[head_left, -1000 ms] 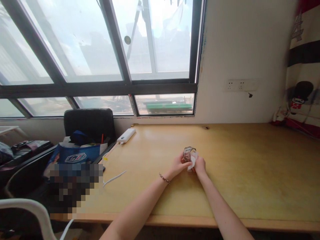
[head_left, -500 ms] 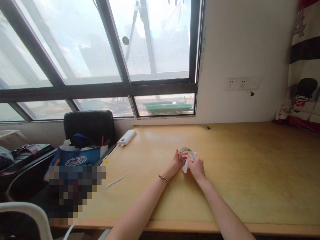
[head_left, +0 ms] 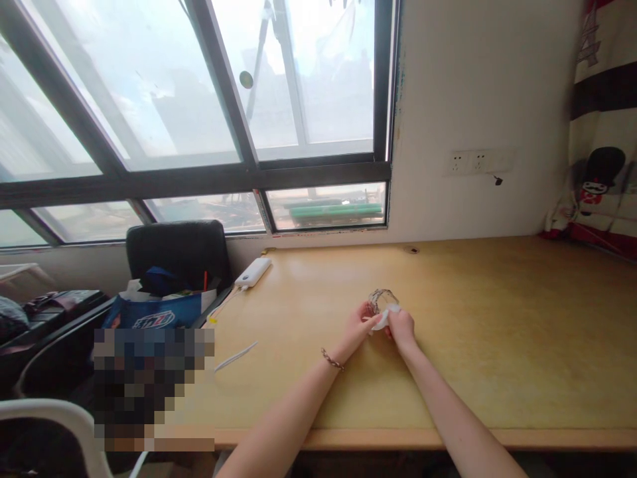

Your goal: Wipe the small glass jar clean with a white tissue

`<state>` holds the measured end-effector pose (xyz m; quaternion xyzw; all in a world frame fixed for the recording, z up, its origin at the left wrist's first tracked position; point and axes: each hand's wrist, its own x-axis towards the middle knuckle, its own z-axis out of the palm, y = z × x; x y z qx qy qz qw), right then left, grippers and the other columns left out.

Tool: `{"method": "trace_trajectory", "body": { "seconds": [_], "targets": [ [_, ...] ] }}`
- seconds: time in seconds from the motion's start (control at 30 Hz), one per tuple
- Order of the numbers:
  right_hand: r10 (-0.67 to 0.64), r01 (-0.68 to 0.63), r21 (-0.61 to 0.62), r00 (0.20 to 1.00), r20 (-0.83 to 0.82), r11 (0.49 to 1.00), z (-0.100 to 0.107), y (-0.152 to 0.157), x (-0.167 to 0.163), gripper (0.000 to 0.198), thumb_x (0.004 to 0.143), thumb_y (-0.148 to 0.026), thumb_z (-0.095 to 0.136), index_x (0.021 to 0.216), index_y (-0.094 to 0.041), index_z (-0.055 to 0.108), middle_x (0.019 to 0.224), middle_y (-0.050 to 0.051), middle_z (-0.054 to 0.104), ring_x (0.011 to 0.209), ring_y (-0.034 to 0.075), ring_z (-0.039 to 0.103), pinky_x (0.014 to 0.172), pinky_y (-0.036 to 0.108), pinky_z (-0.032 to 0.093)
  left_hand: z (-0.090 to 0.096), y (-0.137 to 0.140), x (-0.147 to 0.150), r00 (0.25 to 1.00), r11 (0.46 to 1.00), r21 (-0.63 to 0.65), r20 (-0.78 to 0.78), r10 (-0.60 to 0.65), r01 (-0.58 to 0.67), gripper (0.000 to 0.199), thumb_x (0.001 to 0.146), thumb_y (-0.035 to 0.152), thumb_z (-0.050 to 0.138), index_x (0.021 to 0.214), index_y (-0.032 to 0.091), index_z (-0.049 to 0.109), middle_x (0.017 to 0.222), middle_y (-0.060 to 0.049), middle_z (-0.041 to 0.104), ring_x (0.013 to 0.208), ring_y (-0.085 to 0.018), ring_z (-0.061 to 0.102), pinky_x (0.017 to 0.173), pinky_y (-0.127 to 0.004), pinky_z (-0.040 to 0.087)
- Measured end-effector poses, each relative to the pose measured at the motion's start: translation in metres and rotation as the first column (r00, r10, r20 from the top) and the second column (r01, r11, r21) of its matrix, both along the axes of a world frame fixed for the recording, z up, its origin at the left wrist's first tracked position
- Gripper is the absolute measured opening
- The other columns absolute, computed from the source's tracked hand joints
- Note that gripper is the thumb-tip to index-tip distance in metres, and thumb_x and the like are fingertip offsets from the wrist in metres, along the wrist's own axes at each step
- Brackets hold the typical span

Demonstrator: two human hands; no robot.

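Between my hands, above the table, is a round, ring-like thing of dark and silvery strands (head_left: 382, 293), perhaps woven or coiled wire; its exact kind I cannot make out. My left hand (head_left: 362, 322), with a braided bracelet on the wrist, grips the ring's left side, thumb reaching toward the middle. A white tissue or thin cloth (head_left: 381, 322) lies against the ring's near side. Closed fingers of my right hand (head_left: 402, 325) pinch that tissue at the ring's right side. Most of the lower ring is hidden by the hands and tissue.
A white power bank (head_left: 253, 273) with a cable rests at the table's (head_left: 497, 345) back left. Nearer lies a thin white strip (head_left: 236, 356). Left of the table, a black chair (head_left: 176, 249) bears a blue bag (head_left: 154, 312). Window and wall stand behind.
Both hands have shifted slightly right with the ring. The ring has tilted, and its opening now shows above the tissue. My left thumb has come over toward the tissue.
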<state>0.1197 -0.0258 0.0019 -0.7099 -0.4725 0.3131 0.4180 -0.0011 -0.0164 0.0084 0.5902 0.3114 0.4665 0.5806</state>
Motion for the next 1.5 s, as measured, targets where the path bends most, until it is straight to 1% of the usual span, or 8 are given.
{"method": "trace_trajectory", "body": {
  "seconds": [0.23, 0.57, 0.73, 1.0, 1.1, 1.2, 1.37, 1.5],
  "targets": [
    [0.116, -0.116, 0.009, 0.993, -0.02, 0.993, 0.0, 0.002, -0.003, 0.03, 0.075, -0.026, 0.038, 0.051, -0.016, 0.053, 0.031, 0.001, 0.048, 0.027, 0.012, 0.046, 0.03, 0.019, 0.032, -0.002, 0.001, 0.0, 0.996, 0.993, -0.09, 0.052, 0.078, -0.073, 0.039, 0.066, 0.043, 0.06, 0.088, 0.011, 0.054, 0.082, -0.008, 0.061, 0.067, -0.014, 0.056, 0.06, -0.024, 0.043],
    [0.137, -0.162, 0.209, 0.982, 0.129, 0.964, 0.001, -0.005, -0.011, 0.024, 0.077, -0.03, 0.037, 0.063, -0.017, 0.052, 0.045, 0.002, 0.056, 0.039, 0.013, 0.054, 0.037, 0.019, 0.037, -0.004, 0.009, -0.014, 0.973, 0.95, -0.218, 0.006, 0.232, -0.225, 0.047, 0.07, 0.055, 0.046, 0.07, 0.009, 0.059, 0.055, -0.006, 0.059, 0.045, -0.012, 0.051, 0.044, -0.022, 0.036],
    [0.247, -0.255, -0.027, 0.955, -0.166, 0.967, 0.004, 0.013, -0.019, 0.013, 0.066, -0.023, 0.047, 0.061, -0.015, 0.055, 0.042, 0.001, 0.056, 0.033, 0.015, 0.051, 0.033, 0.021, 0.036, 0.002, 0.011, -0.019, 0.954, 0.93, -0.217, -0.028, 0.297, -0.296, 0.053, 0.069, 0.059, 0.045, 0.069, 0.008, 0.06, 0.05, -0.003, 0.053, 0.04, -0.009, 0.045, 0.04, -0.02, 0.031],
    [0.209, -0.213, 0.019, 0.936, -0.284, 0.977, -0.007, 0.022, -0.019, 0.032, 0.075, -0.037, 0.036, 0.067, -0.015, 0.058, 0.035, 0.0, 0.049, 0.029, 0.011, 0.042, 0.03, 0.019, 0.03, 0.003, 0.013, -0.013, 0.987, 0.988, -0.042, -0.062, 0.148, -0.151, 0.045, 0.059, 0.044, 0.065, 0.088, 0.01, 0.059, 0.072, -0.006, 0.061, 0.062, -0.013, 0.053, 0.057, -0.022, 0.041],
    [0.223, -0.231, -0.015, 0.953, -0.205, 0.973, -0.004, 0.016, -0.015, 0.031, 0.074, -0.036, 0.039, 0.061, -0.015, 0.057, 0.034, 0.0, 0.049, 0.03, 0.011, 0.044, 0.032, 0.019, 0.031, 0.001, 0.013, -0.012, 0.991, 0.991, -0.065, -0.075, 0.115, -0.12, 0.041, 0.064, 0.045, 0.06, 0.085, 0.01, 0.059, 0.07, -0.004, 0.06, 0.059, -0.013, 0.052, 0.054, -0.022, 0.04],
    [0.226, -0.226, -0.015, 0.974, -0.003, 0.974, 0.005, 0.012, -0.01, 0.029, 0.074, -0.035, 0.041, 0.058, -0.016, 0.056, 0.037, 0.002, 0.052, 0.033, 0.012, 0.048, 0.035, 0.02, 0.033, 0.0, 0.015, -0.013, 0.989, 0.988, -0.083, -0.081, 0.127, -0.133, 0.04, 0.068, 0.049, 0.053, 0.073, 0.009, 0.06, 0.063, -0.004, 0.06, 0.056, -0.013, 0.053, 0.054, -0.023, 0.041],
    [0.043, -0.181, 0.263, 0.888, 0.457, 0.947, 0.019, 0.003, -0.005, 0.025, 0.078, -0.029, 0.04, 0.069, -0.016, 0.058, 0.056, 0.005, 0.06, 0.053, 0.015, 0.056, 0.051, 0.021, 0.036, 0.0, 0.015, -0.017, 0.986, 0.966, -0.199, -0.053, 0.16, -0.168, 0.049, 0.07, 0.055, 0.046, 0.066, 0.009, 0.061, 0.06, -0.009, 0.062, 0.054, -0.016, 0.057, 0.057, -0.028, 0.044],
    [-0.007, -0.195, 0.354, 0.868, 0.496, 0.914, 0.021, 0.0, -0.002, 0.025, 0.079, -0.032, 0.041, 0.076, -0.016, 0.06, 0.062, 0.005, 0.061, 0.057, 0.014, 0.055, 0.056, 0.021, 0.036, 0.001, 0.012, -0.018, 0.985, 0.961, -0.22, -0.049, 0.163, -0.17, 0.053, 0.07, 0.058, 0.043, 0.065, 0.008, 0.062, 0.061, -0.01, 0.063, 0.056, -0.017, 0.058, 0.06, -0.029, 0.045]
  ]
}}
